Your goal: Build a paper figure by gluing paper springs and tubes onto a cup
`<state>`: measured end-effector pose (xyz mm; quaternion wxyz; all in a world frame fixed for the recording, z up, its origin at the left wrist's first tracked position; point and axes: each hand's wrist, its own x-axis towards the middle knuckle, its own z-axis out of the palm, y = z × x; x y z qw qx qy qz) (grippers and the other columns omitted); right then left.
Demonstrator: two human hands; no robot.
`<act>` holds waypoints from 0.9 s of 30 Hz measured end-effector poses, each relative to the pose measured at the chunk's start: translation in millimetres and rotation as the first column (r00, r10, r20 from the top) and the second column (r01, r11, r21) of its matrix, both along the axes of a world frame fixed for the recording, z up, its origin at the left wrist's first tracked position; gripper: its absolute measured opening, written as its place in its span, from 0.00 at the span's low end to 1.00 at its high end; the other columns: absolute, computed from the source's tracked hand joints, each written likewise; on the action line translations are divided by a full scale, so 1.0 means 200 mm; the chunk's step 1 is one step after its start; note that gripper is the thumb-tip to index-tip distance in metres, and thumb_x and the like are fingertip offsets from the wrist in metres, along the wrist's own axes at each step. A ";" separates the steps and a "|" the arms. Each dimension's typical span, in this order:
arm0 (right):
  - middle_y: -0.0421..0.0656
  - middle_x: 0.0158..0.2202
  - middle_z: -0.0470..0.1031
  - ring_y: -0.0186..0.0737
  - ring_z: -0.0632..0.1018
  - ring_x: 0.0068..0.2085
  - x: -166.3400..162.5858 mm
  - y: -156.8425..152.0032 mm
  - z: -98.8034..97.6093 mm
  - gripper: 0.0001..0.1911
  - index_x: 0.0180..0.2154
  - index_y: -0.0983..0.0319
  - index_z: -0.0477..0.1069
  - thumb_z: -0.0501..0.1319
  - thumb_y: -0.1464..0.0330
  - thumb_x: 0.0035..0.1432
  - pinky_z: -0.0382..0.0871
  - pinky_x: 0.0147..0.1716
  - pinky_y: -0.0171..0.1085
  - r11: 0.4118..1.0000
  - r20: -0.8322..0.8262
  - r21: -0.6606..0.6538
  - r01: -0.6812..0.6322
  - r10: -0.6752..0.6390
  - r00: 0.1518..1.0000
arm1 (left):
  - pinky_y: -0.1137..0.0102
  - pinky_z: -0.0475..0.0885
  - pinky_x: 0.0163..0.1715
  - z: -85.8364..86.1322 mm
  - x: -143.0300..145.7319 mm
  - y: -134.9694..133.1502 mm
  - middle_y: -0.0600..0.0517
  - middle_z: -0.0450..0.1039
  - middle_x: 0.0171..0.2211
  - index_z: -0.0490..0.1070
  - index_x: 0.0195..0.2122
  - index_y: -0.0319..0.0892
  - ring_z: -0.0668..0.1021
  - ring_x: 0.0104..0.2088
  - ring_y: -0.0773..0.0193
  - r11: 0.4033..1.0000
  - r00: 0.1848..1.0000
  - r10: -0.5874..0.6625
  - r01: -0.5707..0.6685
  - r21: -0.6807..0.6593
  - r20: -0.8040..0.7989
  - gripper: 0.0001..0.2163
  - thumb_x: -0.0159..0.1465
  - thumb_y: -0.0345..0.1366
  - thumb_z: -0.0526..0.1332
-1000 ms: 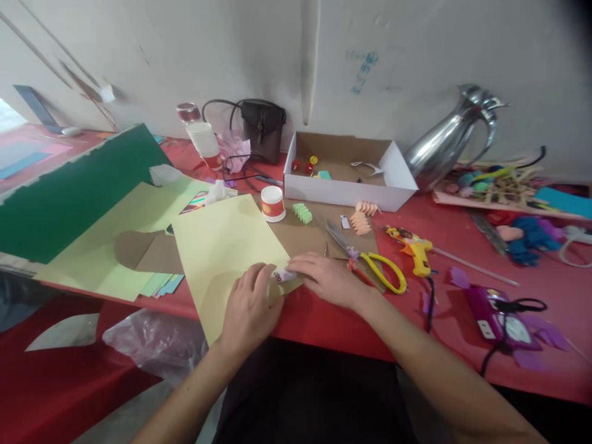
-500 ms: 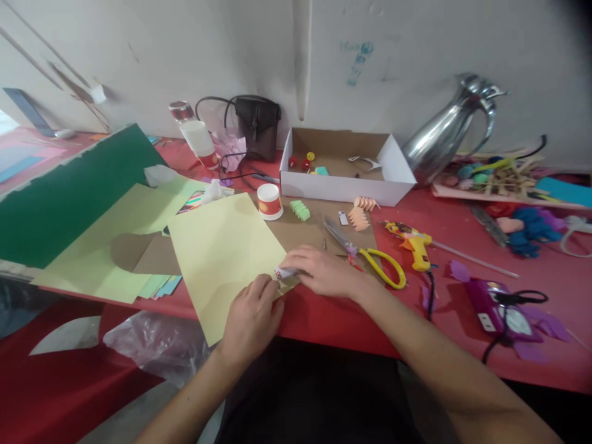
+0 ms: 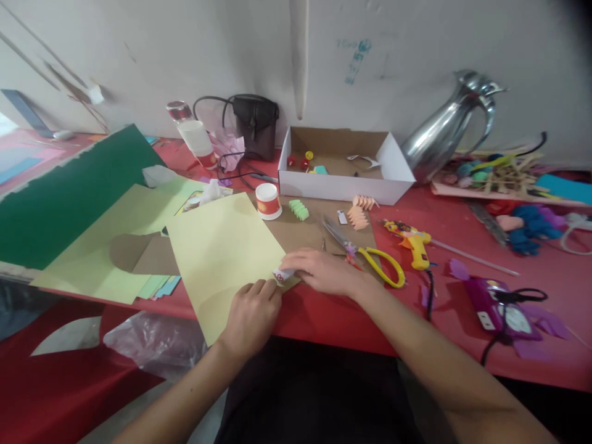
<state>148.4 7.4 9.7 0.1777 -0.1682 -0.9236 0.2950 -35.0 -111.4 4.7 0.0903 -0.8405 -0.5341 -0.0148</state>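
A pale yellow sheet of paper (image 3: 217, 246) lies aslant at the table's front edge. My left hand (image 3: 254, 314) is closed at its lower right edge, fingers curled and pressed together on the paper. My right hand (image 3: 319, 271) is at the sheet's right corner, its bent fingers closed on a small white piece with red print (image 3: 280, 275). Part of that piece is hidden under the fingers. Just beyond the sheet stands a red and white paper cup (image 3: 268, 201). Scissors with yellow handles (image 3: 382, 265) lie to the right of my right hand.
Folded green paper (image 3: 298, 209) and peach paper strips (image 3: 358, 217) rest on brown cardboard (image 3: 319, 237). Behind them is a white box (image 3: 346, 187). A yellow glue gun (image 3: 419, 246), a purple power strip (image 3: 499, 308) and a metal jug (image 3: 444, 132) are on the right. A green board (image 3: 78, 191) leans left.
My left hand has shifted slightly, and more of the white piece's red print shows. My right hand stays at the sheet's corner. The whole view has moved a little.
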 end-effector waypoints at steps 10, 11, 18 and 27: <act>0.45 0.52 0.75 0.41 0.73 0.54 0.03 -0.02 -0.01 0.22 0.51 0.60 0.72 0.54 0.83 0.59 0.66 0.56 0.44 0.999 0.002 0.006 0.036 -0.036 0.999 | 0.63 0.67 0.28 0.03 0.03 0.01 0.49 0.72 0.30 0.72 0.30 0.41 0.74 0.32 0.57 0.998 0.999 0.034 -0.034 -0.045 -0.008 0.09 0.64 0.26 0.55; 0.45 0.52 0.75 0.41 0.73 0.54 0.03 -0.02 -0.01 0.22 0.51 0.60 0.72 0.54 0.83 0.59 0.66 0.56 0.43 0.999 0.001 0.006 0.038 -0.038 0.999 | 0.63 0.67 0.28 0.03 0.03 0.01 0.49 0.72 0.30 0.72 0.30 0.41 0.74 0.31 0.57 0.998 0.999 0.038 -0.038 -0.045 -0.009 0.09 0.64 0.26 0.55; 0.47 0.57 0.70 0.43 0.71 0.56 0.06 -0.04 0.02 0.28 0.57 0.61 0.66 0.61 0.79 0.53 0.65 0.57 0.42 1.000 0.005 -0.022 0.003 -0.003 1.000 | 0.65 0.68 0.31 -0.01 0.00 0.04 0.50 0.74 0.30 0.73 0.31 0.41 0.76 0.31 0.60 0.991 0.969 0.123 -0.130 0.018 0.214 0.09 0.65 0.30 0.55; 0.47 0.49 0.76 0.42 0.73 0.51 0.01 -0.01 -0.04 0.13 0.50 0.61 0.71 0.58 0.73 0.64 0.65 0.55 0.43 0.999 -0.007 -0.021 0.031 -0.031 0.999 | 0.70 0.70 0.34 0.03 -0.04 0.05 0.52 0.75 0.33 0.73 0.33 0.43 0.78 0.32 0.63 0.965 0.849 0.260 -0.228 -0.126 0.460 0.06 0.65 0.34 0.57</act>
